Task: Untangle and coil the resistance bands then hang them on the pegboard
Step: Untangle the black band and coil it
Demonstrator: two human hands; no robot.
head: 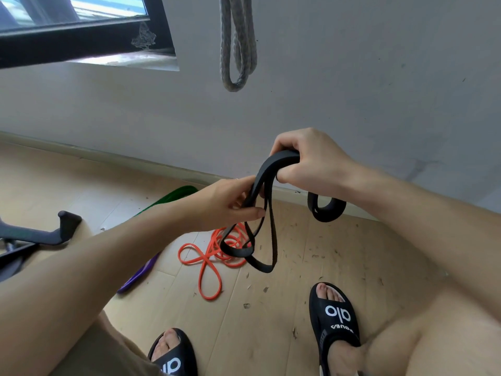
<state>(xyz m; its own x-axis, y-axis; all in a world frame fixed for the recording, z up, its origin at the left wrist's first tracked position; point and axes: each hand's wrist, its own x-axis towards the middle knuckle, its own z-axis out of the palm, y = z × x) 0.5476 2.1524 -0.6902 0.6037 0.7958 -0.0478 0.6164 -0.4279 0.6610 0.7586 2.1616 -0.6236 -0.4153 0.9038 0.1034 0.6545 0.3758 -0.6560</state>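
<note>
Evidently mid-coil, the right hand grips the gathered top of the flat black rubber resistance band at frame centre, while the left hand pinches its strands below, so loops hang free above the tangled orange band.

We read white lettering on the strap of the black slide sandal on the right foot: a large "alo" logo, which shows upside down from our viewpoint; beneath it runs a smaller white word, also inverted, too small for us to make out with certainty; on the left sandal at the bottom edge we see the same large white logo, cut off by the frame, so only part of it shows; we find no other text.
</note>
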